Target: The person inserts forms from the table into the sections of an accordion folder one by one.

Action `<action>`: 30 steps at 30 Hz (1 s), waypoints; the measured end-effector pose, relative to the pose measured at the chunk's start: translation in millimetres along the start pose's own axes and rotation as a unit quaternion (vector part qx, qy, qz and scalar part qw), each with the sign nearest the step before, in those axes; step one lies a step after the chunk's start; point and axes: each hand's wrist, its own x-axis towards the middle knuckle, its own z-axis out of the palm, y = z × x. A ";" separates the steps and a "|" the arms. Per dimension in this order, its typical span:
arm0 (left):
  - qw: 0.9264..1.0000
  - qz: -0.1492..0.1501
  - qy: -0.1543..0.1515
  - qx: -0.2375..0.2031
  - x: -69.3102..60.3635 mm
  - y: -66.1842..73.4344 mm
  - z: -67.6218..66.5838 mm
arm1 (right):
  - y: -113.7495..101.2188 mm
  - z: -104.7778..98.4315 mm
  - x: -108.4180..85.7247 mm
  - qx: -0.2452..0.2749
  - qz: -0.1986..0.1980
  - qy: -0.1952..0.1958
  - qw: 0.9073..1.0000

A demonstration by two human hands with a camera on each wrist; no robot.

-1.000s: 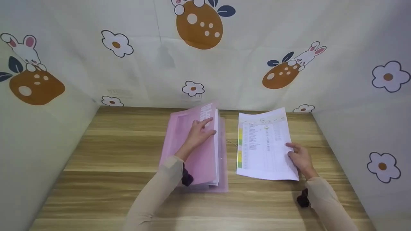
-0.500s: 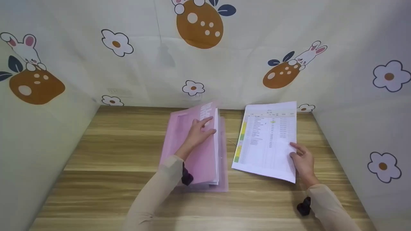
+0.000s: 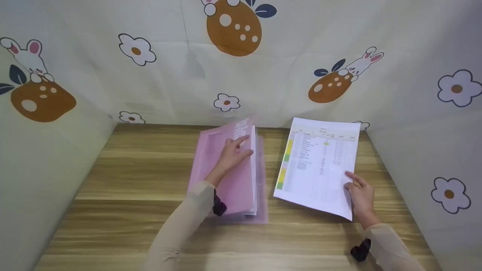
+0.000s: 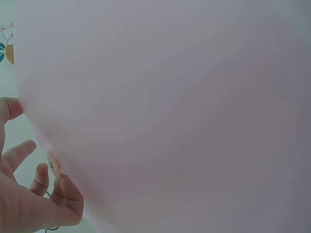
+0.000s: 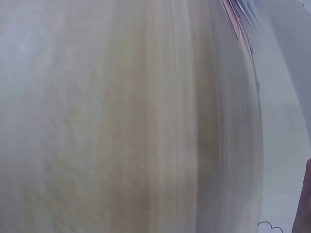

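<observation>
A pink folder (image 3: 229, 177) lies on the table with its front cover lifted at a slant and white papers along the right side. Over the cover reaches my left hand (image 3: 231, 154), its fingers holding the right edge; in the left wrist view, that hand (image 4: 34, 194) is beside a small round snap (image 4: 50, 164) on the cover's rim. To the right, a printed sheet of paper (image 3: 318, 165) with a coloured strip is held up at a tilt. My right hand (image 3: 361, 194) pinches its right edge between thumb and fingers. Only a sliver of that hand shows in the right wrist view.
A wood-grain table (image 3: 131, 188) carries everything. White walls (image 3: 169, 75) printed with rabbits, oranges and flowers close it in at the back and both sides. A thin cord (image 3: 272, 165) lies between the folder and the sheet.
My right hand has moved right and slightly nearer, raising and turning the sheet so its top leans rightward. My left hand and the folder have stayed in place.
</observation>
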 end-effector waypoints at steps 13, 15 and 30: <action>1.000 -0.013 -0.001 -0.009 0.7 -0.5 0.4 | 13.7 8.6 -20.5 -0.002 0.030 -0.033 0.999; 1.000 -0.016 -0.003 -0.009 0.6 -0.1 0.3 | 14.7 9.5 -22.7 -0.011 0.034 -0.032 0.999; 0.999 -0.034 -0.009 -0.005 0.9 1.1 -0.1 | 35.9 22.2 -24.6 -0.025 0.004 -0.012 1.000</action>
